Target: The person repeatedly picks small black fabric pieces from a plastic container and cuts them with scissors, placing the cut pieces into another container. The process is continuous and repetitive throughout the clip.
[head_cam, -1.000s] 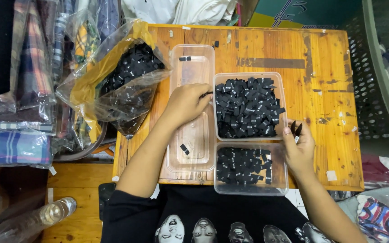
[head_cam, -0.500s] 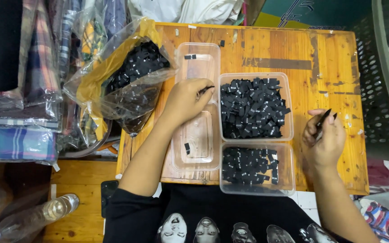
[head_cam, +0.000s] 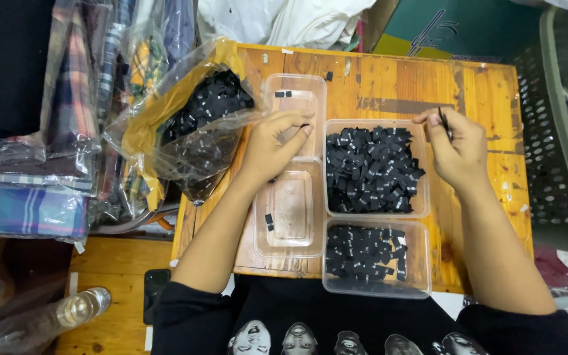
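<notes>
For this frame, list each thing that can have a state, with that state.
Plastic bag: open, holding small black pieces.
Upper right tub: heaped full of black pieces.
Lower right tub: partly filled.
Far clear tray: nearly empty.
Near clear tray: nearly empty.
Left hand: pinching over the trays.
Right hand: pinching a thin dark piece.
</notes>
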